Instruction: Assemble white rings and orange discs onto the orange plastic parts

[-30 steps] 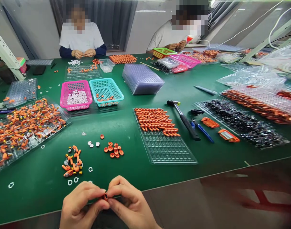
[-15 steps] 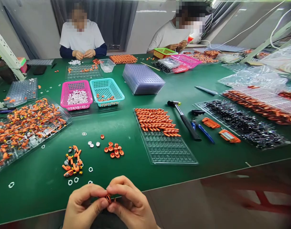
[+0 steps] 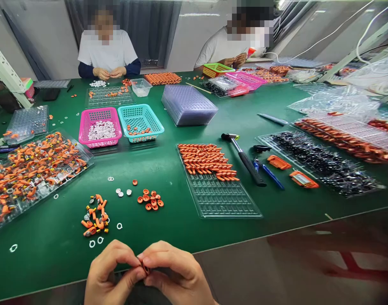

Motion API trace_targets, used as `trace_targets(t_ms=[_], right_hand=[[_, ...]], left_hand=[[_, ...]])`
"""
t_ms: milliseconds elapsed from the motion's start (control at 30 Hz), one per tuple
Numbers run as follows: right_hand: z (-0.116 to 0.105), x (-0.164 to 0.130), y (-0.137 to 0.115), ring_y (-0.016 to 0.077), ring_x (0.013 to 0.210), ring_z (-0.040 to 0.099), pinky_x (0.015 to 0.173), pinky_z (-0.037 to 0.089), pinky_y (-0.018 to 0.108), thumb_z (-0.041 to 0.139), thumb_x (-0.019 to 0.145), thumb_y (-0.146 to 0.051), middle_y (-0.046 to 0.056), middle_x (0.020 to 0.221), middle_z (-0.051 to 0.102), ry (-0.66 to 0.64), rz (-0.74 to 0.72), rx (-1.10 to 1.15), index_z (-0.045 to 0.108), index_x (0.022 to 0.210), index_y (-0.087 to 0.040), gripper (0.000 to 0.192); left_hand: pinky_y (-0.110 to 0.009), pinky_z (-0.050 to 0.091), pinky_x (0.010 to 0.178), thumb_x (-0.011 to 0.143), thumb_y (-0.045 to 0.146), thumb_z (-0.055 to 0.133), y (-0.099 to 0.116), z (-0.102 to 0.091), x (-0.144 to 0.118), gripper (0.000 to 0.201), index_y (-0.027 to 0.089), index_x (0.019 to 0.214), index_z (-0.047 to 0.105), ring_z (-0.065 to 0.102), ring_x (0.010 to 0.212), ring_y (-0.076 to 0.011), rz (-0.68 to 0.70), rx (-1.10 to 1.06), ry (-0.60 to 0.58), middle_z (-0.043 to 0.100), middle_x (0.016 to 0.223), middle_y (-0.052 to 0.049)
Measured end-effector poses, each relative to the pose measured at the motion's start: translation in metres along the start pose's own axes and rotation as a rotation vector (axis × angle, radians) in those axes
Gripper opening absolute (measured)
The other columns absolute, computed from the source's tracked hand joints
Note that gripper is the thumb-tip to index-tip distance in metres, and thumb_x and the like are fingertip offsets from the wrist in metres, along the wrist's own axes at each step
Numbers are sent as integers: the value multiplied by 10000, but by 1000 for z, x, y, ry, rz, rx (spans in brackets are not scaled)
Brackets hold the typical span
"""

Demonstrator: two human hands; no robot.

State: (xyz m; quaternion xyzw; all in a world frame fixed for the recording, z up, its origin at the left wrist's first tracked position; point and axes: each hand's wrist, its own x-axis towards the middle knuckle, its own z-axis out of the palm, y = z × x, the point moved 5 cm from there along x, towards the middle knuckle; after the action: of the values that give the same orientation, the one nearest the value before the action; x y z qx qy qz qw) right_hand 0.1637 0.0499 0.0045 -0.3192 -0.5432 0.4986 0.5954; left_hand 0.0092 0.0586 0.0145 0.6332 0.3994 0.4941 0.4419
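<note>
Between the fingertips of both hands is a small orange cup-shaped part (image 3: 145, 267), mostly covered by the fingers. My left hand (image 3: 113, 271) pinches it from the left, thumb and forefinger closed on it. My right hand (image 3: 174, 271) grips it from the right, its fingertips meeting those of the left. Just beyond the hands lies a cluster of orange cup-shaped parts (image 3: 153, 202). Left of these is a small heap of orange curved pieces with yellow and silver bits (image 3: 95, 218). White rings (image 3: 100, 240) and white discs (image 3: 120, 194) lie close by.
A clear tray (image 3: 228, 203) partly filled with orange pieces stands ahead, beside a hammer (image 3: 249, 163). Further back are a pink basket (image 3: 85, 127), a turquoise basket (image 3: 160, 127) and stacked trays (image 3: 189, 106). A heaped tray (image 3: 37, 169) lies left. Two people sit across the table.
My hands have drawn slightly closer together around the orange part, and less of it shows between the fingers. The whole view has shifted slightly; the objects on the table look the same.
</note>
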Motion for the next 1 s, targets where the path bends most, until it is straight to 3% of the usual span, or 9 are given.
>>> trace_targets(t_ms=[233,400,533,800,1000], right_hand=[[2,-2,13,190,752,728,684,594,284,782,828,-264,56,909,786,-48,189,173,794,1016,-337,202],[9,-6,32,131,643,704,623,574,218,903,670,-256,22,782,777,62,441,506,821,815,-275,167],[18,-11,43,104,564,676,568,551,187,953,577,-259,21,699,776,154,574,690,803,727,-220,215],[23,-11,43,96,543,672,541,543,172,967,546,-234,25,689,777,192,582,778,796,694,-193,229],[25,-10,43,78,573,685,579,550,156,941,608,-185,5,741,781,170,511,829,805,740,-195,189]], left_hand=[[-214,497,586,849,167,710,0,-2,-3,78,227,819,671,589,655,-144,36,65,22,608,728,6],[-221,506,594,822,57,697,13,-6,-7,239,241,975,702,591,683,-142,281,285,12,612,797,-2],[-255,510,620,828,45,663,18,-8,-9,264,233,1003,728,585,722,-161,382,426,18,615,818,-20],[-298,510,675,816,-12,623,19,-9,-13,349,202,1073,722,561,794,-185,465,488,-26,618,863,-47],[-285,504,659,868,-24,598,30,-5,-9,206,82,1006,710,522,808,-166,613,507,4,561,893,-52]])
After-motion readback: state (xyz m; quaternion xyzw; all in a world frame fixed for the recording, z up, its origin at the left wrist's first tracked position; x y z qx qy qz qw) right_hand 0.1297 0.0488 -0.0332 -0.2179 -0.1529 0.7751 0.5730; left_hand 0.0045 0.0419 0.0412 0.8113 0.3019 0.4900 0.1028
